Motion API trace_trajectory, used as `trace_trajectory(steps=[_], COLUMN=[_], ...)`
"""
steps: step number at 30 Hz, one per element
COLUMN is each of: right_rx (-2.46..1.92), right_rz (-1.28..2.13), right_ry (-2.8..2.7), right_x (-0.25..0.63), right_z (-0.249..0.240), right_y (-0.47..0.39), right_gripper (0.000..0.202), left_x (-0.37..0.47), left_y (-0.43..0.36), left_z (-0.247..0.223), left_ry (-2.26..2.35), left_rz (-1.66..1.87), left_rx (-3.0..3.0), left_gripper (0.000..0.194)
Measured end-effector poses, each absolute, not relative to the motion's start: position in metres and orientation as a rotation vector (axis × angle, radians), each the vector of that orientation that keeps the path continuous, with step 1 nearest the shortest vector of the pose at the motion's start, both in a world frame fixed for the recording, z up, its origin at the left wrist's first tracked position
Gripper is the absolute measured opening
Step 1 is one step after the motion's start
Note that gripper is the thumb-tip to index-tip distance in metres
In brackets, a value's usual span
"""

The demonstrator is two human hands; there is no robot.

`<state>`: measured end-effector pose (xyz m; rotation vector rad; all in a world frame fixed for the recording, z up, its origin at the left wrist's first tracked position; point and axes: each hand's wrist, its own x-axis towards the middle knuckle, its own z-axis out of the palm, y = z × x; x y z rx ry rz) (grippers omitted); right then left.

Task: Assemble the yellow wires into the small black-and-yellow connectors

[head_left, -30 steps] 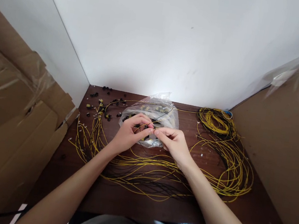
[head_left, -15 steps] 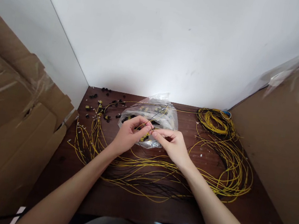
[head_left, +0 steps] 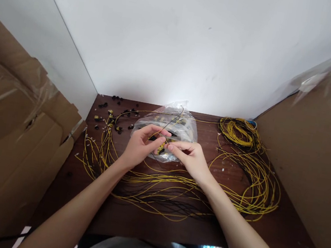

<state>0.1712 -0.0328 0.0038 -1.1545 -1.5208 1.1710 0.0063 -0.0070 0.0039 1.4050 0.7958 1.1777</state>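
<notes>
Over the clear plastic bag (head_left: pixel 190 134), my left hand (head_left: pixel 144 143) is closed on a thin black wire (head_left: pixel 172 121), which sticks up past the fingertips; a yellow strand runs beside it. My right hand (head_left: pixel 190 157) faces it from the right, thumb and forefinger pinched together at the wires. What exactly sits between the right fingertips is too small to make out. Yellow-and-black connector pieces show inside the bag, beneath my fingers. Below both hands, a long bundle of yellow and black wires (head_left: pixel 172 179) crosses the table.
Coiled yellow and black wire (head_left: pixel 238 134) lies at the back right. Small black parts (head_left: pixel 103 104) are scattered at the back left, near wire ends with pale tips (head_left: pixel 90 139). Cardboard panels (head_left: pixel 9 150) flank the brown table (head_left: pixel 150 227), with a white wall behind.
The thumb and forefinger of my left hand have parted slightly. The raised black wire has shifted a little, and a small gap has opened between my two hands' fingertips.
</notes>
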Motion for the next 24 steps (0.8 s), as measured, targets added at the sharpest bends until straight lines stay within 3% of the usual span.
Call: trace_trajectory(steps=[24], right_rx=[-1.144], right_rz=[1.123], right_ry=[-1.503], right_x=[0.1706], right_z=[0.0017], right_y=[-0.0329], right_gripper=[0.021], left_x=[0.0021], left_y=[-0.0021], left_z=[0.0006], left_ry=[0.810], left_rz=[1.160], left_rx=[1.606], left_gripper=[0.010])
